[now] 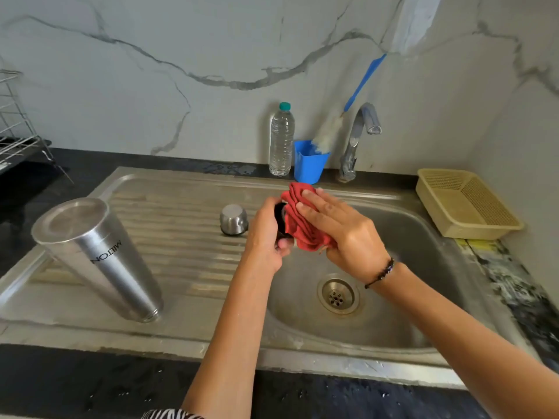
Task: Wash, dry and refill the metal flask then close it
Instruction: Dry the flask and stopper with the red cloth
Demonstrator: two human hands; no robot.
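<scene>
A: What's around the sink (423, 337)?

B: Back edge, left to right: clear plastic water bottle (281, 140) with teal cap, blue plastic cup (309, 164) holding a bottle brush (348, 113) with white bristles and blue handle, chrome tap (357, 140). Beige perforated plastic basket (467, 204) on the worktop (75, 385) at right. Wire dish rack (15, 125) far left, cut off by the frame.

A: Flask?

B: Metal flask (96, 258), brushed steel, stands mouth-down on the ribbed draining board (187, 237), well left of the basin, leaning in the wide-angle view. Logo reads upside down. Small domed steel cap (233, 219) sits inverted on the same board, just left of the hands. Neither is touched.

A: Anything in the way?

B: Red cloth (302, 222) covers most of what's held, so only a black rim shows. Looks like the flask's black stopper (279, 219), but can't confirm.

A: Hands?

B: Left hand (266, 234) curled round the black stopper, thumb underneath. Right hand (335, 228) lies over the crumpled red cloth with fingers fairly straight, pressing it against the stopper; lower bunch of cloth is gathered under the palm. Dark bead bracelet (381, 273) on right wrist. Both hands are above the basin's left rear part, drain (337, 296) below them.

A: Surfaces?

B: Dull stainless sink, dark speckled worktop with water drops, white marble-veined wall (181, 55).
</scene>
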